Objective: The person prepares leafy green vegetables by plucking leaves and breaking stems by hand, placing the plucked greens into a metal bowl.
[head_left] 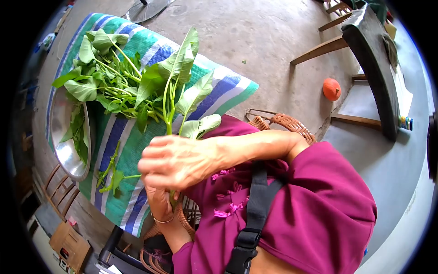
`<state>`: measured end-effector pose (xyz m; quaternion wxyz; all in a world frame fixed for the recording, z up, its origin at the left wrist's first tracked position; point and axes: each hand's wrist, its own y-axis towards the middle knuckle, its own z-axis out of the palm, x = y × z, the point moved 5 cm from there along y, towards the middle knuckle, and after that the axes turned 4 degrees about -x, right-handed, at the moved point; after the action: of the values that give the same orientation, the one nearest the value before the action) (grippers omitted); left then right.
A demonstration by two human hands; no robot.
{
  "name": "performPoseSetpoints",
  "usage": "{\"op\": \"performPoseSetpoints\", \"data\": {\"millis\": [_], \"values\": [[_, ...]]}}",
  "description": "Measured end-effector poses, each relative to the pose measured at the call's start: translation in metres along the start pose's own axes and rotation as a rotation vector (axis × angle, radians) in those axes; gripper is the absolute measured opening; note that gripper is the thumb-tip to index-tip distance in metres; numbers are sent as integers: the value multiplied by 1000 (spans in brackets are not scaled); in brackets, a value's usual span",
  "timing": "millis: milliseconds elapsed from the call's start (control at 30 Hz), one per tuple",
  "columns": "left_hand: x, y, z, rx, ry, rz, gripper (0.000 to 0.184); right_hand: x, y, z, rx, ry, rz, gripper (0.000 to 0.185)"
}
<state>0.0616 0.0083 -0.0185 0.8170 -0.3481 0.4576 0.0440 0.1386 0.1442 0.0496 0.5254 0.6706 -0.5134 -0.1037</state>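
My right hand [166, 162] reaches across from the right, its fingers curled and slightly blurred over a stalk of water spinach [169, 105]. The stalk's broad leaves stand up above the hand. Directly underneath, my left hand [159, 203], with a bangle at the wrist, closes round the lower stem; much of it is hidden by the right. Beyond my hands lies a leafy heap of water spinach [116, 84] on a striped woven sheet [114, 148]. A few loose sprigs [112, 171] rest to the left of my hands.
A metal bowl [73, 160] with some leaves in it tilts at the sheet's left side. Wicker chair arms [292, 125] curve beside me. An orange pumpkin-like object [331, 89] sits on the floor near a wooden-legged piece of furniture [324, 50]. A cardboard box [70, 244] lies lower left.
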Motion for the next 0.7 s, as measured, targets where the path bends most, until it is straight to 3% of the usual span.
{"op": "performPoseSetpoints", "data": {"millis": [100, 200, 267, 300, 633, 700], "values": [[-3, -1, 5, -159, 47, 39, 29, -24, -17, -21, 111, -116, 113, 17], [-5, -1, 0, -148, 89, 34, 32, -43, -33, -38, 232, -152, 216, 16], [-8, -2, -2, -149, 87, 49, 32, -52, -42, -45, 167, -105, 259, 16], [-10, -3, -1, -127, 89, 56, 34, -53, -43, -50, 198, -81, 286, 22], [-15, -7, -2, -171, 123, 108, 33, -59, -51, -39, 279, -144, 365, 15], [-14, -6, 1, -170, 132, 110, 31, -64, -52, -41, 132, -127, 425, 11]]}}
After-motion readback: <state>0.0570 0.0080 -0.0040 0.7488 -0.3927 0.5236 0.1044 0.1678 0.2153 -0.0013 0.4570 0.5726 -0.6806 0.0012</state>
